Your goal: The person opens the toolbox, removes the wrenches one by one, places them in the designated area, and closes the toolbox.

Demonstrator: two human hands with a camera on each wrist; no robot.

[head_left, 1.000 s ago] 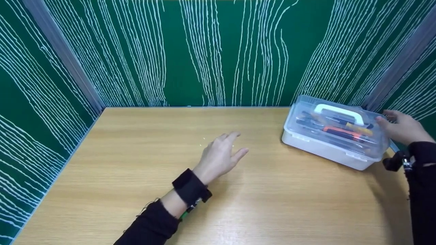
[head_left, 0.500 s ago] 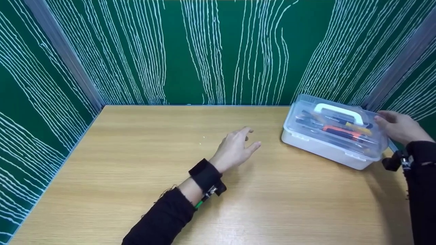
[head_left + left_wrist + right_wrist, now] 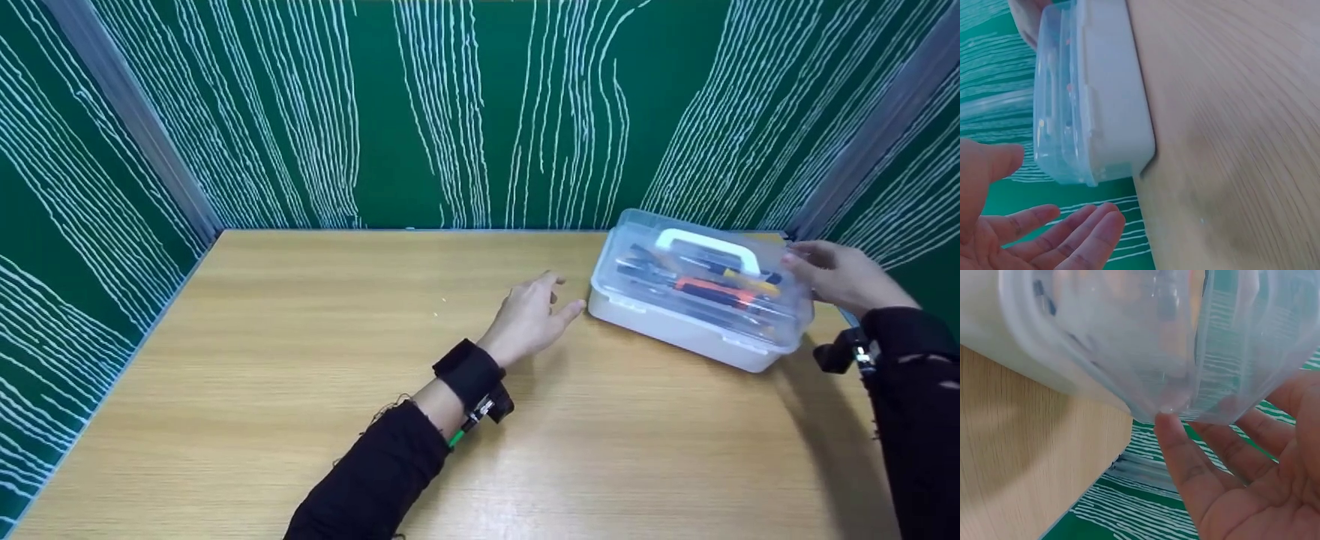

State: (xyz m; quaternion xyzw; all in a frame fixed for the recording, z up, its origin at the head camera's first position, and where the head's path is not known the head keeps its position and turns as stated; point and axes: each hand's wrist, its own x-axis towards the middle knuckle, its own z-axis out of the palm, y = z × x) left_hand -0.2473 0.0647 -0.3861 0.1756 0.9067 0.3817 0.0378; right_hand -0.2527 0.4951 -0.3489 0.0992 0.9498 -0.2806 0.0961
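Note:
A clear-lidded plastic toolbox (image 3: pixel 675 322) with a white handle (image 3: pixel 709 247) stands on the table at the back right. Through its lid show several tools, among them one with orange and black handles (image 3: pixel 712 292) and a yellow-handled one. My right hand (image 3: pixel 851 276) is at the box's right end; in the right wrist view a fingertip (image 3: pixel 1171 424) touches the clear lid, the fingers fairly straight. My left hand (image 3: pixel 529 319) is spread at the opposite end, thumb and fingers apart and holding nothing, the thumb tip close by the box's left corner.
Green walls (image 3: pixel 525 112) with wavy white lines enclose the wooden table (image 3: pixel 300 375) at the back and sides. Grey corner posts (image 3: pixel 139 120) rise at the back corners. Tiny pale specks lie on the tabletop left of my left hand.
The toolbox has slid a little to the left, with my right hand moving along at its right end. My left hand has moved right, closer to the box.

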